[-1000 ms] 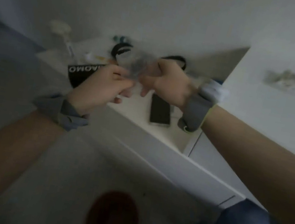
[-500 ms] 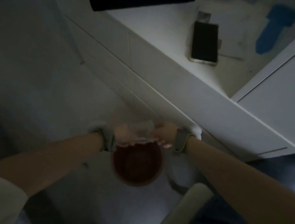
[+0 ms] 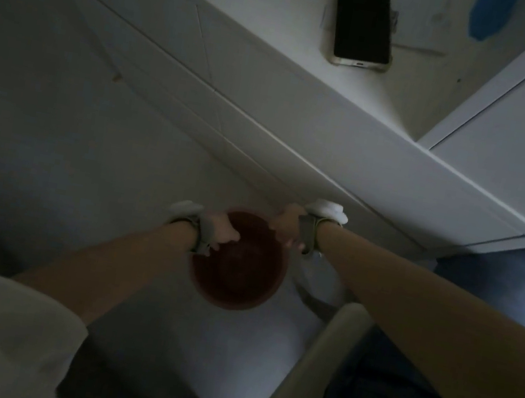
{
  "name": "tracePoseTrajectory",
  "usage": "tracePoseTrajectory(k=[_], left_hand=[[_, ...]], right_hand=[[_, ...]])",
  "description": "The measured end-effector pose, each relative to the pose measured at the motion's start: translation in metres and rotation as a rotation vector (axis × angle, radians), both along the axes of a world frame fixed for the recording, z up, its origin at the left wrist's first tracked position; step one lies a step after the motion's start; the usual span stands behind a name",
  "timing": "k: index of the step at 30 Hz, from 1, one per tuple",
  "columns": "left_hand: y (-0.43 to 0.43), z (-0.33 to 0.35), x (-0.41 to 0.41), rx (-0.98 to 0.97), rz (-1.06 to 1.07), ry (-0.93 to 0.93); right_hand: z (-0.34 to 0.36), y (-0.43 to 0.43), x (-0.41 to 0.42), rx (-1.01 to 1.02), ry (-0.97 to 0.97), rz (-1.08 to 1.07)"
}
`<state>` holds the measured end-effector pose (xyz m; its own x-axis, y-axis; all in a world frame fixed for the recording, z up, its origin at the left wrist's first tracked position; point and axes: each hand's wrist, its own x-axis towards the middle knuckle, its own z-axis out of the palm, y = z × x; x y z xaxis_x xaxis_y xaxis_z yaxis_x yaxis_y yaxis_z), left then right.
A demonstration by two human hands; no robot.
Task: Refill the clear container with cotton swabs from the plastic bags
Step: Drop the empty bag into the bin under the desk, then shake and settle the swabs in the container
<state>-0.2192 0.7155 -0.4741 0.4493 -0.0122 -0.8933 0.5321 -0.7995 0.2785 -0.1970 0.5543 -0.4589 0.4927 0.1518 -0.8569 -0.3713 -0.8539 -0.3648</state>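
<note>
Two things the task turns on, the clear container and the plastic bags, are both out of sight here, so nothing can be said of how the container looks, how full it is, or where it stands. No cotton swabs show either. My guess is that this is a side step, perhaps dropping waste, and the refill itself cannot be judged done or undone.

Both hands hang low over a round reddish-brown bin (image 3: 226, 303) on the pale floor. The left hand (image 3: 222, 229) is at the bin's near-left rim and the right hand (image 3: 285, 226) at its upper right edge. Their fingers point down and away in dim light, so I cannot tell whether they are apart, together or pinching something. Each wrist wears a grey strap.

Beyond the bin runs a white cabinet (image 3: 332, 148). On its top lie a dark phone (image 3: 363, 19) and, further right, a blue patch (image 3: 487, 17).
</note>
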Motion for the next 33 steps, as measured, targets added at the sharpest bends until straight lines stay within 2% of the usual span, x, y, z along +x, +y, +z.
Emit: tracePoseTrajectory(k=[1, 7, 12, 14, 16, 20, 24, 26, 28, 31, 33], left_hand=[[-0.003, 0.005, 0.007, 0.016, -0.041, -0.033], [-0.033, 0.052, 0.03, 0.036, -0.366, -0.27], [-0.063, 0.12, 0.031, -0.034, -0.634, -0.399], [-0.077, 0.156, 0.022, -0.133, -0.762, -0.415], [-0.101, 0.2, 0.013, -0.232, -0.85, -0.477], [-0.165, 0.294, 0.001, -0.272, -0.851, -0.657], [-0.215, 0.368, -0.017, -0.449, -0.862, -0.757], [-0.247, 0.394, -0.014, -0.564, -0.823, -0.805], [-0.285, 0.413, -0.007, -0.623, -0.772, -0.907], [-0.344, 0.427, 0.012, -0.677, -0.742, -1.023], [-0.381, 0.428, 0.025, -0.699, -0.717, -1.069]], right_hand=[[0.009, -0.003, 0.007, 0.056, 0.01, -0.076], [0.048, -0.007, 0.016, 0.168, -0.08, -0.018], [0.111, -0.049, 0.012, 0.154, -0.398, 0.18], [0.148, -0.066, -0.005, 0.115, -0.551, 0.298], [0.197, -0.091, -0.026, 0.082, -0.679, 0.327], [0.295, -0.167, -0.058, 0.048, -0.973, 0.369], [0.364, -0.223, -0.088, 0.065, -1.234, 0.319], [0.394, -0.256, -0.1, 0.063, -1.338, 0.229], [0.417, -0.3, -0.106, 0.005, -1.535, 0.104], [0.438, -0.375, -0.103, -0.185, -1.779, -0.105], [0.44, -0.425, -0.092, -0.433, -1.77, -0.195]])
